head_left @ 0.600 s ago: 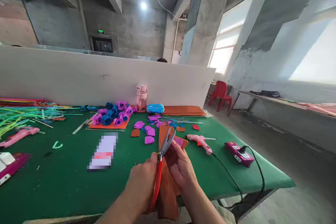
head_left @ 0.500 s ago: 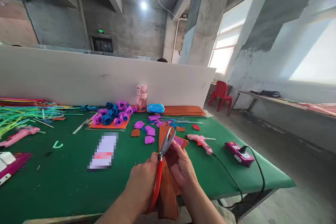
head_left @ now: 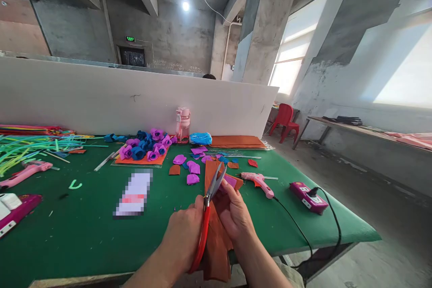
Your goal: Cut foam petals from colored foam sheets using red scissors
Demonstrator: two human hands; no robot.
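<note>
My left hand (head_left: 185,229) is wrapped round the red handles of a pair of scissors (head_left: 203,236). The blades point away from me and stand slightly apart. Close by the blade tips, my right hand (head_left: 238,211) pinches a purple paper piece (head_left: 230,181), mostly hidden by the fingers. Beneath both hands runs a long strip of brown crepe paper (head_left: 216,256), which hangs over the near table edge. Several purple paper petals (head_left: 193,167) lie just beyond the hands, among a few blue and brown ones.
A pink glue gun (head_left: 256,182) and a purple power strip (head_left: 308,198) with a black cord lie at right. Purple and blue paper flowers (head_left: 145,144), a pink bottle (head_left: 182,123) and a blue packet (head_left: 200,138) stand behind. Green sticks (head_left: 40,146) are piled at left.
Both hands stay nearly in place with the scissors at the purple piece. The view has shifted very slightly.
</note>
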